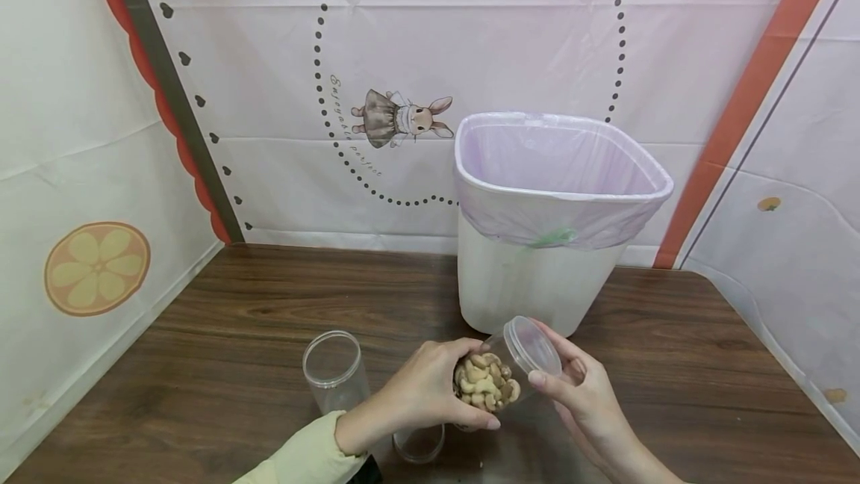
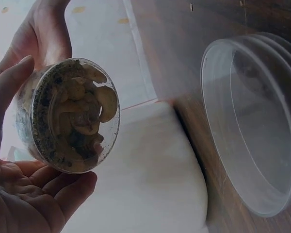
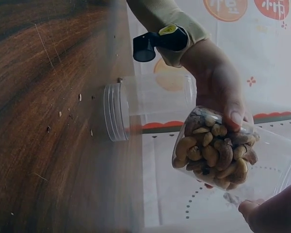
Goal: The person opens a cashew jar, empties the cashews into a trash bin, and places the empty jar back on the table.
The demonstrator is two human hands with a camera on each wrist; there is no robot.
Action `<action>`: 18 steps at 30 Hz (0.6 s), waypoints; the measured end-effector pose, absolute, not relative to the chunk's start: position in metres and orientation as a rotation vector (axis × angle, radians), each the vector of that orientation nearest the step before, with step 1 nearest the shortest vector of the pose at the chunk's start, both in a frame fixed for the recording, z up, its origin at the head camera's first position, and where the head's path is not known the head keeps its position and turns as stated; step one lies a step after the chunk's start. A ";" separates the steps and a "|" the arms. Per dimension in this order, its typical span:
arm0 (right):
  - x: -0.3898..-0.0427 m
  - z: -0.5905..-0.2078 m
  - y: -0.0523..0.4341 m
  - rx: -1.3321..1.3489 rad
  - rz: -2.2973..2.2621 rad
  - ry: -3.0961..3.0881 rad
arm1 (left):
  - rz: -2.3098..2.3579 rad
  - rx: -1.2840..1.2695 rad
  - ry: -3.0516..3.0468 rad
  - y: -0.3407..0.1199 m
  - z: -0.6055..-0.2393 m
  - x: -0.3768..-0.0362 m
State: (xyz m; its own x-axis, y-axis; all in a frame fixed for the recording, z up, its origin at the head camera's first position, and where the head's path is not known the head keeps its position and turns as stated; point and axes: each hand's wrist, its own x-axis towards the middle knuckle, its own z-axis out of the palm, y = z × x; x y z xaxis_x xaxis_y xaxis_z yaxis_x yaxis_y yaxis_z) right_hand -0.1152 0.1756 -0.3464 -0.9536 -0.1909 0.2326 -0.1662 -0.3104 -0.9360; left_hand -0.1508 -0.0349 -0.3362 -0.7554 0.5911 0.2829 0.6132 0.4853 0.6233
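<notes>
Between both hands, above the worktop point(image 1: 235, 305), a clear jar of cashews point(image 1: 487, 382) lies tilted. The left hand point(image 1: 423, 394) wraps its fingers around the nut-filled base, thumb underneath. The right hand point(image 1: 581, 387) grips the lid point(image 1: 534, 346), fingers curled around its rim. Beside the left fingers stands an empty jar point(image 1: 334, 372); beyond both, a lined bin point(image 1: 547, 222).
</notes>
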 end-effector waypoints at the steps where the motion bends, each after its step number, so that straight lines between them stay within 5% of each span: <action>1: -0.115 -0.347 0.175 -0.469 -2.490 1.840 | -1.134 -1.081 -2.682 -0.035 -0.336 -0.151; 18: -0.114 -0.346 0.167 -0.268 -2.514 1.914 | -0.732 -0.973 -2.573 -0.028 -0.335 -0.146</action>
